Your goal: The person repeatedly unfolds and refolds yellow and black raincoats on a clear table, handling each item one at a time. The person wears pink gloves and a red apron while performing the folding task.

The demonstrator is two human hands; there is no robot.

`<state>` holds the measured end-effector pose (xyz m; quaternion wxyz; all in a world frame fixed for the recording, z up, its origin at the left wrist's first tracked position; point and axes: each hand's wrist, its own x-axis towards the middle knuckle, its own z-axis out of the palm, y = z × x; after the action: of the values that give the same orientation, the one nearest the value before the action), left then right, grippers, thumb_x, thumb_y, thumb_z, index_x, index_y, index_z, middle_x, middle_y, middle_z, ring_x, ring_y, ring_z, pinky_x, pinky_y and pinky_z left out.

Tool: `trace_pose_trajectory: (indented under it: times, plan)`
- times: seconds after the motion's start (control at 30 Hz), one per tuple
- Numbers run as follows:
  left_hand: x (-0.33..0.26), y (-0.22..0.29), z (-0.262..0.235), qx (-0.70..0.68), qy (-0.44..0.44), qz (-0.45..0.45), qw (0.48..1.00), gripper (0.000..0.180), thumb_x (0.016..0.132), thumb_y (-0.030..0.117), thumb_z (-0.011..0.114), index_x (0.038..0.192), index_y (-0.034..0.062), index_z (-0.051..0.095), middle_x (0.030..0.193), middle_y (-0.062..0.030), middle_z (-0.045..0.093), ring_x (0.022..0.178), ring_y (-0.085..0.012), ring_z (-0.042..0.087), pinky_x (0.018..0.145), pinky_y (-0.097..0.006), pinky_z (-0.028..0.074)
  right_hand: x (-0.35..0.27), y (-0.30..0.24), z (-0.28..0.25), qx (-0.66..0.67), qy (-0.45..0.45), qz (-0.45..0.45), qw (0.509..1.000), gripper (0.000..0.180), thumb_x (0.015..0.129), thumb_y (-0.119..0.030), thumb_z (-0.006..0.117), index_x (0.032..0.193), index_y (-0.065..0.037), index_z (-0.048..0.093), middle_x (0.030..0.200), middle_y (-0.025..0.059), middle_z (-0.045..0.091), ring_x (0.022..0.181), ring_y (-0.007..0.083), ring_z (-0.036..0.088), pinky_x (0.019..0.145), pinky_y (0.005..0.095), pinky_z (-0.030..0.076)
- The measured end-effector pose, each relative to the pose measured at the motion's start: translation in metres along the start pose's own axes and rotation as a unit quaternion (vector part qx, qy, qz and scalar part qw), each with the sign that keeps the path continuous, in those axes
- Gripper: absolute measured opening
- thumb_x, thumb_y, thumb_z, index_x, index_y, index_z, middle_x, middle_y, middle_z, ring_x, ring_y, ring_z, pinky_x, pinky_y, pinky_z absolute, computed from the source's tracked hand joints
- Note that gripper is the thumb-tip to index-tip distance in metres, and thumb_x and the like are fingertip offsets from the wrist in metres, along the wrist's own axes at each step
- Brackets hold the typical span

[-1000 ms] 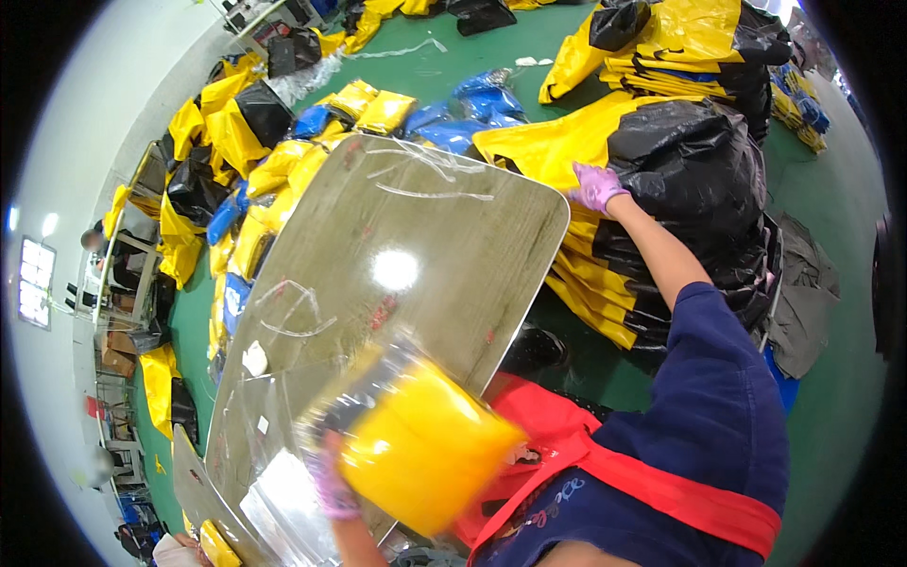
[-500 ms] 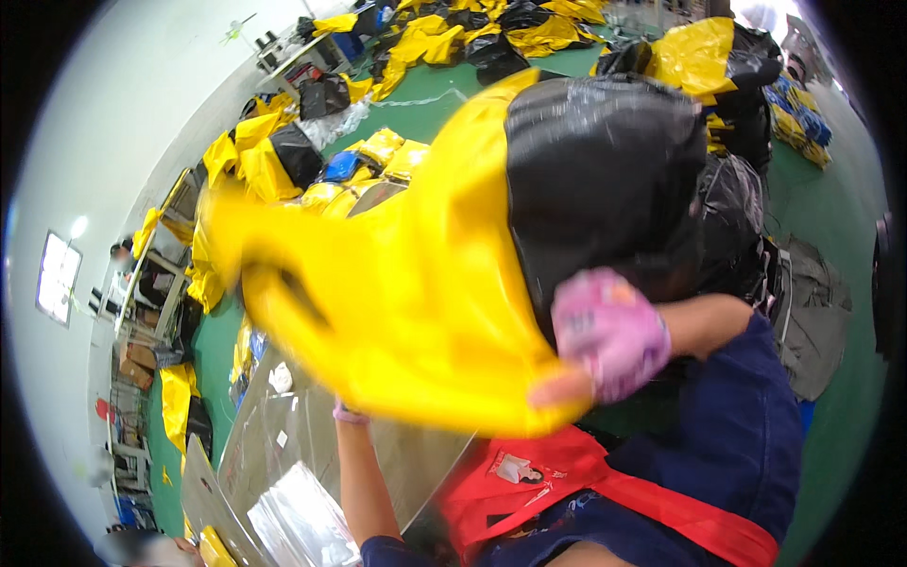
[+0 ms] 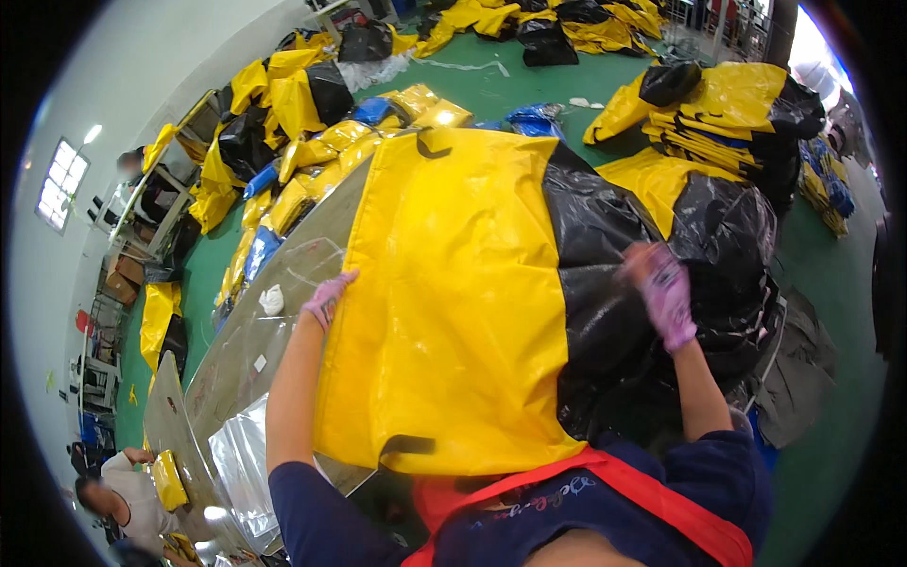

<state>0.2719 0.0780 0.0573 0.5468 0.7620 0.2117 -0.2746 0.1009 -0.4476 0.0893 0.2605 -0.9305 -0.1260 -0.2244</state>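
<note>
Brown cardboard boxes stand stacked at the frame's left edge, beneath a shelf; no labels, signs or screens discernible.

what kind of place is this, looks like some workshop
Most likely a factory floor for making or packing bags: a yellow and black sheet spread on a steel table, matching folded stacks piled across the green floor.

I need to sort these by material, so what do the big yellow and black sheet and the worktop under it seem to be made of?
The yellow and black sheet looks like coated fabric or plastic tarpaulin: smooth with a soft sheen, and it creases in broad folds. Its black part is glossier and crinkles like thin plastic film. The worktop looks like polished metal or another mirror-like sheet, as it reflects light; which one I cannot tell.
</note>
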Motion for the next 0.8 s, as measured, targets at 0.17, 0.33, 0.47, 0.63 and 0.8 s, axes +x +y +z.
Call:
trace_pose_trajectory:
  times: [0.17,0.33,0.47,0.63,0.8]
  plan:
    - [-0.015,0.018,0.039,-0.003,-0.023,0.087,0.996,0.048,0.09,0.033,0.06,0.124,0.0013,0.054,0.119,-0.0128,0.062,0.106,-0.0197,0.059,0.092,-0.032,0.047,-0.064,0.17,0.044,0.304,0.087,0.531,0.786,0.051,0.083,-0.042,0.07,0.103,0.005,0.062,0.106,0.0123,0.066,0.101,0.0208,0.058,0.092,0.0297,0.04]
    - [-0.071,-0.065,-0.055,-0.004,0.155,0.317,0.936,0.032,0.09,0.013,0.058,0.118,-0.0003,0.057,0.113,-0.0121,0.064,0.099,-0.0219,0.062,0.087,-0.034,0.049,0.023,0.056,0.015,0.144,0.172,0.248,0.943,0.049,0.091,-0.039,0.06,0.114,0.005,0.061,0.104,0.0109,0.066,0.095,0.0177,0.06,0.087,0.0286,0.045]
    - [-0.122,-0.156,-0.133,0.102,0.254,0.288,0.918,0.036,0.083,0.008,0.064,0.117,-0.0018,0.057,0.108,-0.0125,0.066,0.094,-0.0224,0.065,0.082,-0.033,0.05,0.09,0.052,0.049,0.77,-0.125,0.256,0.57,0.037,0.093,-0.03,0.056,0.103,0.005,0.064,0.095,0.0099,0.068,0.087,0.0223,0.061,0.084,0.0295,0.046]
    - [-0.13,-0.203,-0.121,0.124,0.328,0.248,0.903,0.04,0.082,0.008,0.066,0.119,-0.0026,0.055,0.106,-0.013,0.067,0.094,-0.0236,0.065,0.082,-0.033,0.049,0.124,0.058,0.194,0.021,-0.309,0.023,0.951,0.027,0.09,-0.02,0.053,0.103,0.0,0.064,0.092,0.0106,0.068,0.081,0.0223,0.06,0.08,0.0321,0.048]
    - [-0.142,-0.197,-0.086,0.171,0.379,0.209,0.885,0.048,0.078,0.024,0.072,0.119,0.0045,0.057,0.1,-0.0137,0.069,0.091,-0.0304,0.066,0.079,-0.036,0.05,0.128,0.01,0.224,0.519,-0.269,0.298,0.755,0.03,0.093,-0.023,0.047,0.106,-0.001,0.064,0.1,0.0105,0.068,0.086,0.0147,0.057,0.082,0.0335,0.047]
